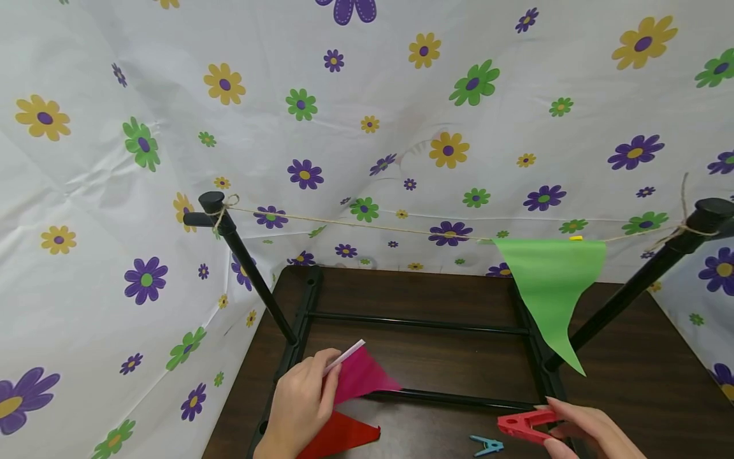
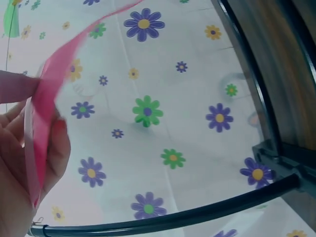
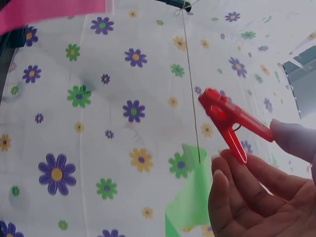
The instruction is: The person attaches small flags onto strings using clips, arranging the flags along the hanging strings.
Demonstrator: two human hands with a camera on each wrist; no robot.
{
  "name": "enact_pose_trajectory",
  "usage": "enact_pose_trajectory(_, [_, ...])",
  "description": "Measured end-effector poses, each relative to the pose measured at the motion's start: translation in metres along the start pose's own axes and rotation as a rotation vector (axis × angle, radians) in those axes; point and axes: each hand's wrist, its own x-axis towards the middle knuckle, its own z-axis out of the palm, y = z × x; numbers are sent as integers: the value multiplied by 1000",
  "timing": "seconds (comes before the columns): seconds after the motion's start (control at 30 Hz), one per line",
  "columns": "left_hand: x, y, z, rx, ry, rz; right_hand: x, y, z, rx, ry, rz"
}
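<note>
My left hand [image 1: 304, 398] pinches a pink pennant [image 1: 361, 376] along its pale top edge, and the tip points away to the right. In the left wrist view the pink cloth [image 2: 52, 84] runs between thumb and fingers. My right hand [image 1: 590, 427] holds a red clothespin [image 1: 527, 425] by its two legs. Thumb and fingertips sit on the leg ends in the right wrist view, where the clothespin [image 3: 227, 118] points up and left. A green pennant [image 1: 550, 280] hangs from the string [image 1: 355, 223] near its right end, with a small yellow clip [image 1: 576, 238] at its top.
Two black posts [image 1: 252, 274] of a frame carry the string, tied at both ends. Low black bars [image 1: 418, 323] cross the dark wooden table [image 1: 447, 293]. A red pennant [image 1: 344, 437] and a blue clothespin [image 1: 487, 445] lie in front. Behind hangs a flowered cloth [image 1: 367, 76].
</note>
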Motion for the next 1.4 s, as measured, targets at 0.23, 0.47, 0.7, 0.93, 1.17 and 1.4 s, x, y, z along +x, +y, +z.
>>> enact_pose_trajectory(0.23, [11,0,-5,-50,18,101,14,-44,32,-329,305,226])
enact_pose_trajectory(0.47, [16,0,-9,-59,16,117,19,-54,41,-266,370,191])
enact_pose_trajectory(0.7, [18,2,-11,-80,5,106,16,-51,41,-243,338,172])
enact_pose_trajectory(0.93, [23,4,-20,-70,-43,75,23,-58,40,-232,321,103])
enact_pose_trajectory(1.17, [33,5,-28,-61,-38,104,32,-58,39,-126,332,-11])
enact_pose_trajectory(1.4, [42,4,-36,-73,-26,141,32,-66,39,-30,313,47])
